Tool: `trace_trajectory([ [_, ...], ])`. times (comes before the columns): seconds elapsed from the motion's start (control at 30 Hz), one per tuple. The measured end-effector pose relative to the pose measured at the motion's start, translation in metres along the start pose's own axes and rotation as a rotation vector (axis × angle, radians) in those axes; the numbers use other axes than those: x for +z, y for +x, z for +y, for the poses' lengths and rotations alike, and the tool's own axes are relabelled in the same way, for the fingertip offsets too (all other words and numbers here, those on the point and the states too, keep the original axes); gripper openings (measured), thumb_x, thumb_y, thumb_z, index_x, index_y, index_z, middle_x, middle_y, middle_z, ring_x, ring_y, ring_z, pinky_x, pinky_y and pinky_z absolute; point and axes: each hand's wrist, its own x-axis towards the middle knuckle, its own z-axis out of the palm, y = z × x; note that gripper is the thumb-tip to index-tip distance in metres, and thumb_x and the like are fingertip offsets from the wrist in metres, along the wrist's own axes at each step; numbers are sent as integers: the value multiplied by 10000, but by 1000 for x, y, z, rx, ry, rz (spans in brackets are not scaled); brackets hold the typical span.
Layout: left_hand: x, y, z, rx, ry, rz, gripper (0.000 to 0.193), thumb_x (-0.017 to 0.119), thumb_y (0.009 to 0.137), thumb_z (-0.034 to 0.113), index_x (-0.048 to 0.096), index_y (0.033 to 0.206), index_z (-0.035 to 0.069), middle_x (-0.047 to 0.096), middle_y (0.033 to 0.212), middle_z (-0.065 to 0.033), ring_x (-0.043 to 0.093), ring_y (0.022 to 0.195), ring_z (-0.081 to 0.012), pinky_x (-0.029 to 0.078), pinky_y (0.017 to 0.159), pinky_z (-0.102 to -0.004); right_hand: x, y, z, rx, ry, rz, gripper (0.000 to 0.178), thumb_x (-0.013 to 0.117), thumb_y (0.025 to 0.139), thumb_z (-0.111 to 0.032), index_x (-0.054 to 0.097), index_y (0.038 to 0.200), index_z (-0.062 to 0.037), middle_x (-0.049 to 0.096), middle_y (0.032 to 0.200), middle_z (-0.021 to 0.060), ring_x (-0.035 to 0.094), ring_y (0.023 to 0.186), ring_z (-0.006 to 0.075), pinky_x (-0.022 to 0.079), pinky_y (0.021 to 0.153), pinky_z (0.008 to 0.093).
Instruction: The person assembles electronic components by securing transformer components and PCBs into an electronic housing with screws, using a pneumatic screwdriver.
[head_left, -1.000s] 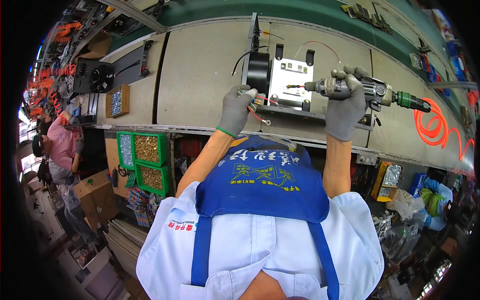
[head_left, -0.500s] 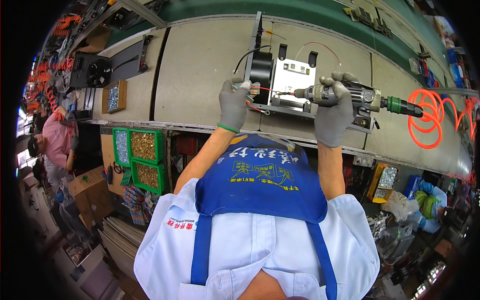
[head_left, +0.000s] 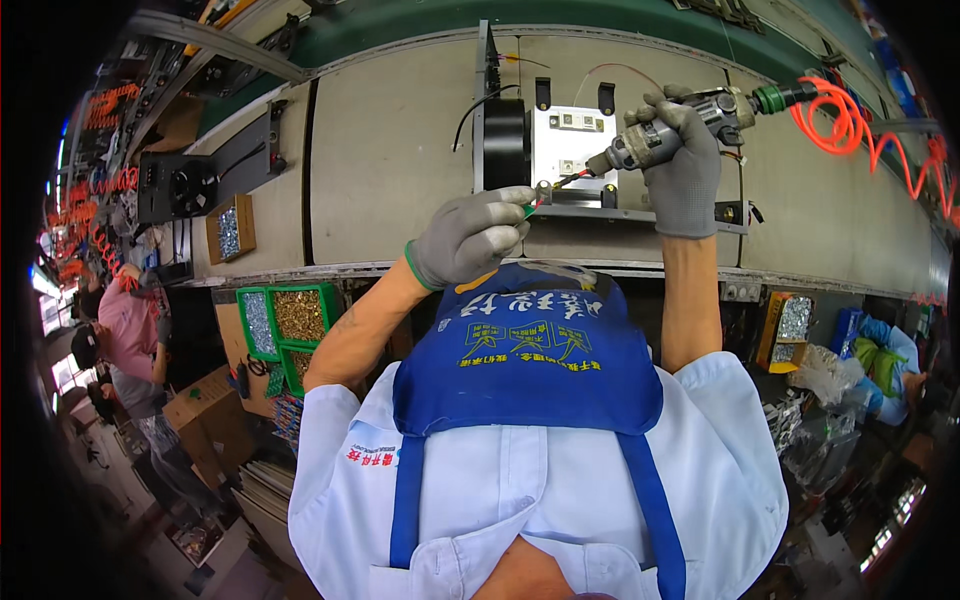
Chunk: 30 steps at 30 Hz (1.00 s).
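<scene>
My right hand (head_left: 688, 170), in a grey glove, is wrapped round an air screwdriver (head_left: 645, 146) held above the bench. Its dark bit slants down and left toward the near edge of a metal frame. My left hand (head_left: 472, 235), gloved too, is closed in a pinch beside the bit. A bit of green and red shows at its fingertips, too small to name. Under the tool lies the frame's silver plate (head_left: 572, 148), with several black brackets on its edges. A black drum-shaped part (head_left: 503, 145) and an upright dark panel (head_left: 482, 75) adjoin it on the left.
An orange coiled air hose (head_left: 845, 120) runs from the tool to the right. On the bench's left are a dark panel with a fan (head_left: 192, 190) and a box of screws (head_left: 231, 228). Green bins (head_left: 334, 300) hold small metal parts below. A co-worker (head_left: 135, 325) is at far left.
The screwdriver has swung so its rear end points up and right, its bit shifting slightly left. My left hand has moved down and right, away from the drum, toward the bit.
</scene>
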Motion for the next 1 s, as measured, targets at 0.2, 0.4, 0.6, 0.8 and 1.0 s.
trace_trajectory([
  [0.2,1,4,-5,88,-34,-53,315,724,715,-93,477,862,36,578,904,-149,676,953,-417,607,714,-431,3,0,1,80,54,32,231,565,881,-39,513,1103,1,619,955,134,642,841,217,568,780,367],
  [0.4,7,4,-10,120,-51,-58,259,718,734,-56,493,831,28,573,910,-147,676,945,-416,606,697,-419,-2,1,8,89,-21,12,240,563,853,-23,523,1089,0,622,950,128,654,807,230,569,745,368],
  [0.6,13,1,-17,92,-34,-55,269,722,729,-60,490,827,34,584,902,-142,675,957,-408,600,699,-408,9,-4,8,123,-50,10,217,548,854,-23,529,1068,9,625,922,125,652,808,210,565,750,346],
  [0.8,38,-12,-32,-62,97,-25,308,722,729,-78,484,882,44,592,917,-129,673,997,-366,590,728,-393,16,-7,26,83,-225,-32,234,555,831,2,529,1064,8,626,909,123,647,778,177,562,708,312],
  [1.0,54,-24,-44,-140,98,17,325,710,746,-90,477,920,56,594,952,-120,662,1037,-350,584,755,-388,20,1,41,-50,-288,-10,249,590,811,2,530,1053,14,616,871,118,628,703,161,541,549,296],
])
